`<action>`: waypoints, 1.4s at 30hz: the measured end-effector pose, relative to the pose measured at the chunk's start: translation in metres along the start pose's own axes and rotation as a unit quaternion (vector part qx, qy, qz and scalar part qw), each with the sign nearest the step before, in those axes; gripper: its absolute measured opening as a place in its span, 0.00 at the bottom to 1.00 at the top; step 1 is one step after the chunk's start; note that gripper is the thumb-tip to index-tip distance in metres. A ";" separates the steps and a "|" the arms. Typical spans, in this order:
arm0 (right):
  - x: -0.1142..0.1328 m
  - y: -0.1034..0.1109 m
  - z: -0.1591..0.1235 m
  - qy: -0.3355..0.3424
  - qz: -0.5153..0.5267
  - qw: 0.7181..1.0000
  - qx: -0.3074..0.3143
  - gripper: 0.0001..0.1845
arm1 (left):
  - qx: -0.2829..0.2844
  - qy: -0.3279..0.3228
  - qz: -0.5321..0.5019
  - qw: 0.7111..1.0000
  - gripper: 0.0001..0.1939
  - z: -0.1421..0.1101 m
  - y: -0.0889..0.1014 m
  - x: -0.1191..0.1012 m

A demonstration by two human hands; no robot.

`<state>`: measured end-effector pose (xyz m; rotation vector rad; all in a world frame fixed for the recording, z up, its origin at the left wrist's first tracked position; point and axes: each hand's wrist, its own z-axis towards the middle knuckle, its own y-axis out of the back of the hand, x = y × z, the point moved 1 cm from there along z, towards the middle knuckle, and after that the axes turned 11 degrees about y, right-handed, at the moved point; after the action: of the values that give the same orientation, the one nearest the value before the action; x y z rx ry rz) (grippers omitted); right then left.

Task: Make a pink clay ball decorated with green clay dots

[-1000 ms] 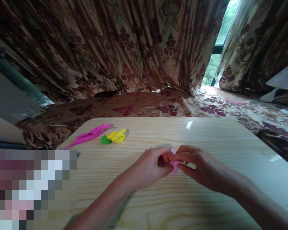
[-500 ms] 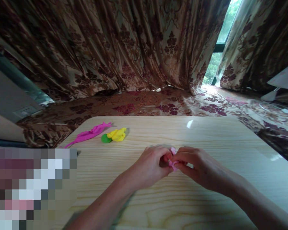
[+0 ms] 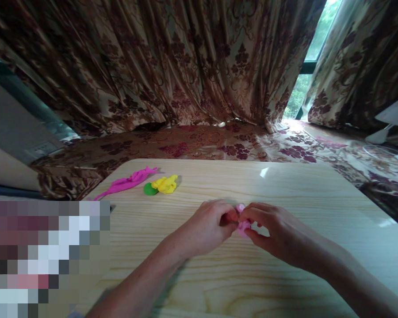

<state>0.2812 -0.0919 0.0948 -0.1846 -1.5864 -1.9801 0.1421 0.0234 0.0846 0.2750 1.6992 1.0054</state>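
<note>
A small lump of light pink modelling clay [image 3: 243, 229] is between my two hands, just above or on the table; a paler pink bit shows at its top. My left hand [image 3: 209, 226] pinches it from the left, fingers curled with the tips partly hidden. From the right, my right hand [image 3: 271, 225] grips the same clay with thumb and fingertips, leaving a gap inside the palm. Further back on the left lie a yellow piece of clay [image 3: 166, 184], touching a green round piece [image 3: 150, 189], and a long magenta strip of clay [image 3: 128, 181].
The wood-grain table [image 3: 199, 282] has a rounded far corner. Behind it are a flower-patterned ledge cover [image 3: 199, 148] and matching curtains [image 3: 172, 66]. A white lamp [image 3: 396, 110] stands at the far right. Pixelated blocks cover the lower left.
My fingers have shifted slightly on the pink clay, which now looks bunched rather than stretched in a loop. The whole view has moved a little; the other clay pieces lie as before.
</note>
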 end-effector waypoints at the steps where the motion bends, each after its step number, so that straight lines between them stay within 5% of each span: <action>1: 0.000 -0.001 0.000 -0.001 -0.005 1.000 0.003 0.07 | -0.001 -0.002 0.001 1.000 0.06 0.000 0.000 0.001; 14: 0.002 -0.016 0.007 0.005 -0.075 0.997 0.008 0.05 | -0.005 0.004 -0.021 1.000 0.06 0.001 -0.004 0.006; 20: -0.001 -0.011 0.005 -0.023 -0.007 0.999 -0.041 0.04 | -0.002 0.015 -0.031 0.999 0.01 -0.001 -0.004 0.001; 27: 0.000 0.005 0.000 -0.011 0.070 0.997 0.010 0.09 | -0.008 -0.004 -0.020 1.000 0.03 0.001 -0.004 -0.003; 42: -0.002 -0.005 0.004 0.018 -0.034 0.999 0.029 0.08 | -0.030 -0.019 0.027 0.999 0.04 0.002 -0.004 0.006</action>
<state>0.2798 -0.0872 0.0907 -0.0722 -1.6452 -1.9747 0.1426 0.0255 0.0773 0.3003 1.6319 1.0842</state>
